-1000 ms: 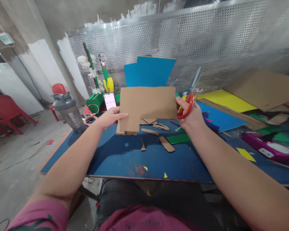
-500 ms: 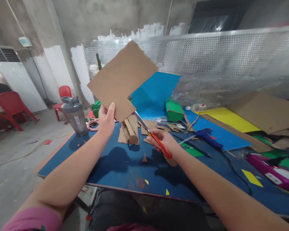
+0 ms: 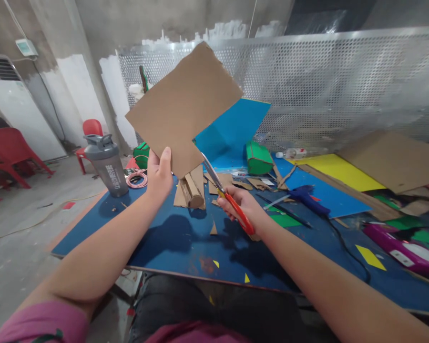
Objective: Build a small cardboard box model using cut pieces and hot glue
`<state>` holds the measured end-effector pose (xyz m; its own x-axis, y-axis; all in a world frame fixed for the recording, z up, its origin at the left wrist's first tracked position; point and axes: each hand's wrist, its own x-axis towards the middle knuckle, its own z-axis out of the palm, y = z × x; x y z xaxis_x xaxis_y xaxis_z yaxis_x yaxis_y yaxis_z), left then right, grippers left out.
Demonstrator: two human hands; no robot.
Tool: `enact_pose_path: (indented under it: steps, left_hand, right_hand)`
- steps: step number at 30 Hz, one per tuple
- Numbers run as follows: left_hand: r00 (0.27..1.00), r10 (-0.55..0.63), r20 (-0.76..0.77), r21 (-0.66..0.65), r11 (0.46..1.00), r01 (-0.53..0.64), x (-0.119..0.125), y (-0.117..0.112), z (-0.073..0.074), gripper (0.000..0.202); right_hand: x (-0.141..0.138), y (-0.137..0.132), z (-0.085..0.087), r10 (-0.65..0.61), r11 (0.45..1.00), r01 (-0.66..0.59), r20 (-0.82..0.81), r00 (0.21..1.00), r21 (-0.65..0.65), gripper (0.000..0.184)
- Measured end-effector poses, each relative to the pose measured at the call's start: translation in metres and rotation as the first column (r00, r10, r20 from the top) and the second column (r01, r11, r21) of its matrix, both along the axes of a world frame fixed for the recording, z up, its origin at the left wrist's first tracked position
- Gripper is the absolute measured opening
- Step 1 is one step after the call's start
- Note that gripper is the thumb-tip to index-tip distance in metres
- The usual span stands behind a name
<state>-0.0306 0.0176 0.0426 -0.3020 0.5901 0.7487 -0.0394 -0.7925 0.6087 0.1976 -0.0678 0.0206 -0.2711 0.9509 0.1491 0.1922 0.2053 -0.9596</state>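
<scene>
My left hand (image 3: pixel 159 172) grips a brown cardboard sheet (image 3: pixel 186 105) by its lower corner, thumb on the near face. The sheet is raised and tilted above the table, with a notch cut into its right side. My right hand (image 3: pixel 241 209) is closed round the orange handles of a pair of scissors (image 3: pixel 239 212). Their metal blades point up and left, with the tips right beside the sheet's lower right edge; whether they touch it I cannot tell. Below the sheet, a folded cardboard piece (image 3: pixel 192 193) rests on the table.
On the blue table (image 3: pixel 157 252) stand a grey shaker bottle (image 3: pixel 107 164) and a pink cable coil (image 3: pixel 136 178) at left. A green box shape (image 3: pixel 258 158), blue glue gun (image 3: pixel 311 202), pencil (image 3: pixel 284 210) and purple device (image 3: pixel 402 250) lie right. A perforated metal panel (image 3: pixel 325 90) rises behind.
The view has shifted slightly. The cardboard has been raised and turned a little, and the scissor blades now look slightly more apart from its edge. Both hands keep their hold.
</scene>
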Motion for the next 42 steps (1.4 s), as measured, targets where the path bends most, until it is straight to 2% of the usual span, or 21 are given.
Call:
enact_pose_path:
  steps: [4,7,14,17,22,25,37,42]
  left_hand:
    - [0.996,0.032,-0.087,-0.001,0.999,-0.032,0.004,-0.007,-0.001,0.063]
    - [0.995,0.007,-0.096,-0.009,1.0,-0.008,0.005,-0.007,-0.002,0.061]
    - [0.995,-0.078,-0.058,0.019,0.997,0.08,0.003,0.0,-0.002,0.051]
    - [0.994,-0.101,-0.04,0.02,0.995,0.102,0.004,-0.003,0.0,0.047]
    - [0.992,-0.114,-0.046,-0.079,0.991,0.11,0.005,-0.004,-0.002,0.048]
    - [0.99,-0.119,-0.071,-0.106,0.988,0.112,0.003,-0.002,-0.003,0.049]
    - [0.978,-0.102,-0.182,-0.038,0.995,0.097,-0.006,0.001,0.001,0.046]
    - [0.977,-0.104,-0.188,-0.034,0.995,0.099,-0.006,0.001,0.002,0.045]
  right_hand:
    - [0.0,0.001,-0.005,-0.023,1.0,0.023,-0.004,1.0,0.006,0.066]
    - [0.002,0.001,-0.007,-0.037,0.998,0.036,0.02,0.999,0.042,0.064]
    - [0.003,0.0,-0.008,-0.216,0.949,0.168,0.16,0.963,0.267,0.058]
    - [0.002,0.0,-0.006,-0.217,0.948,0.157,0.198,0.956,0.277,0.057]
    - [0.001,0.0,-0.006,-0.172,0.96,0.129,0.158,0.972,0.248,0.057]
    - [0.001,-0.001,-0.005,-0.186,0.956,0.145,0.144,0.972,0.253,0.056]
    - [0.005,-0.001,0.002,-0.296,0.906,0.193,0.238,0.925,0.378,0.059]
    - [0.006,-0.002,0.002,-0.276,0.919,0.181,0.242,0.93,0.352,0.057]
